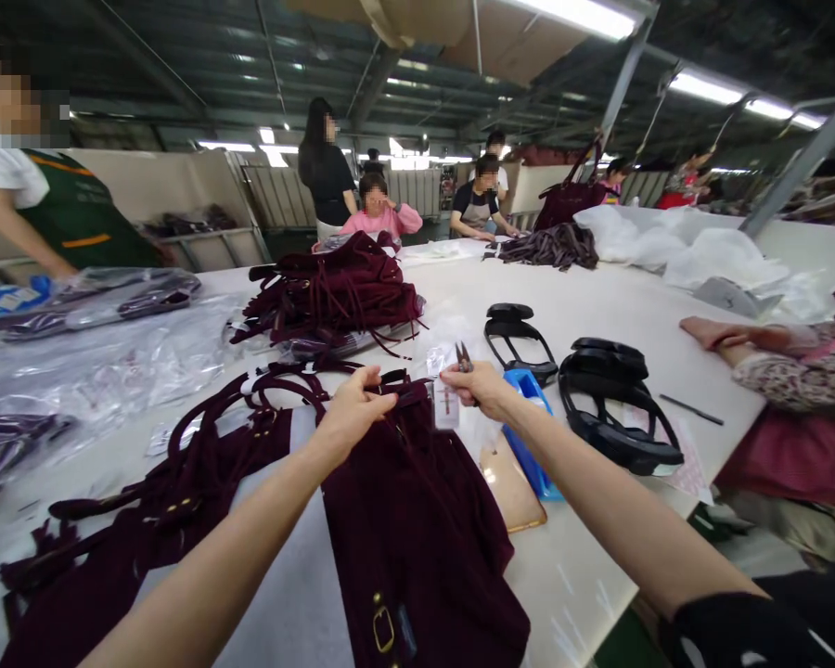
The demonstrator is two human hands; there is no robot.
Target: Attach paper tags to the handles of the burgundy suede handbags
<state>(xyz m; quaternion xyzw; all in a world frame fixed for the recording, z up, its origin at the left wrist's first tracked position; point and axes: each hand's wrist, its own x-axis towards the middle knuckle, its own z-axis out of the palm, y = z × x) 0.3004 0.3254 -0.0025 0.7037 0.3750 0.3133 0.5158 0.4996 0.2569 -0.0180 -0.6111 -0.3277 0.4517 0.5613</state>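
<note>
I count my two hands, one pair of snips, one white tag, one blue tray, two black strapped frames, one thin dark stick, one flat gold-coloured case and one pile of maroon bags across the table.

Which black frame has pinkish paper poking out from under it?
The right-hand black frame, nearer you: pinkish paper sticks out there. The farther black frame shows none.

White table, maroon bags, black headsets
</note>
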